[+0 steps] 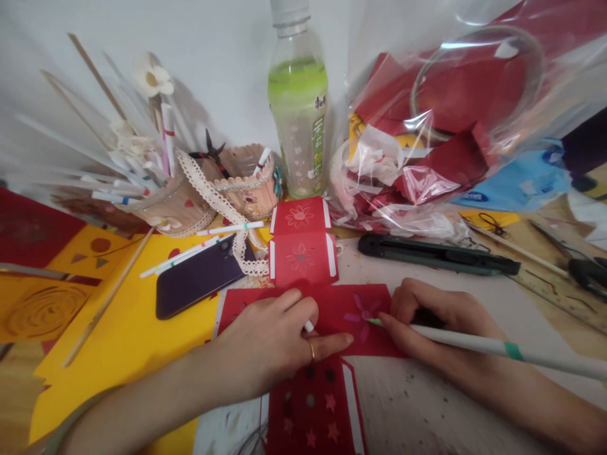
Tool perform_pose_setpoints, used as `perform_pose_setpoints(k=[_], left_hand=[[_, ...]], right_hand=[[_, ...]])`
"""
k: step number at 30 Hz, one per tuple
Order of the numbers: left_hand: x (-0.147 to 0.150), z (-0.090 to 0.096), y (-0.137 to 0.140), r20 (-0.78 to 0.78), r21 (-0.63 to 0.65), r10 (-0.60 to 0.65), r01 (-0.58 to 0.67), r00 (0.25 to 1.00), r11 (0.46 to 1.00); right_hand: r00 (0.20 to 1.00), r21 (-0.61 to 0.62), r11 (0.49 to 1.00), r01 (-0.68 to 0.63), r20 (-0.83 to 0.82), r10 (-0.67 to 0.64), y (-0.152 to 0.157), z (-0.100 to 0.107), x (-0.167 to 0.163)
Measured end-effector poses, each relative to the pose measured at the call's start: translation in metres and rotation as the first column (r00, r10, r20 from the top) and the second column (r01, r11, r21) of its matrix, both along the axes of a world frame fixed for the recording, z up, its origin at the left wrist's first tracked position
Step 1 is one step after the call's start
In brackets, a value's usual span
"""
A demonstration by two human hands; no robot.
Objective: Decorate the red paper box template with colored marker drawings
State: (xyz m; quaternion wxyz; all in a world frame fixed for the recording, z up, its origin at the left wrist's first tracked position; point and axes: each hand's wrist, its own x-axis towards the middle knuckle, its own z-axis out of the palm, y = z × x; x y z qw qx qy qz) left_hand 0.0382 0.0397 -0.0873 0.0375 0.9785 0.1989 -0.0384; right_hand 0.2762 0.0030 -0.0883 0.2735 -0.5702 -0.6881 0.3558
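Note:
A red paper box cutout (pixel 308 328), shaped like a cross with white-edged flaps, lies flat in front of me. Flowers and stars are drawn on its panels. My right hand (pixel 434 322) grips a white marker (pixel 462 339) with a green band; its green tip touches the middle of a purple flower (pixel 364 314) on the right panel. My left hand (pixel 279 338) rests across the centre of the cutout, index finger stretched along it. A small white cap (pixel 308 326) pokes out from its curled fingers; the rest of it is hidden.
Behind stand a green drink bottle (pixel 298 120), wooden-stick holders (pixel 177 205) and a clear bag of red scraps (pixel 417 151). A utility knife (pixel 436 254) lies right. A dark phone (pixel 202 278) sits on yellow paper (pixel 118 335) at left. Scissors (pixel 588 275) are far right.

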Motion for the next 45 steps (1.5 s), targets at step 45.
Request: perform_pose_setpoints(k=[45], left_hand=[[-0.002,0.009,0.010,0.316,-0.451,0.331,-0.166,0.889,0.877]], right_hand=[[0.999,0.135,0.991,-0.019,-0.034,0.024,0.003,0.003,0.001]])
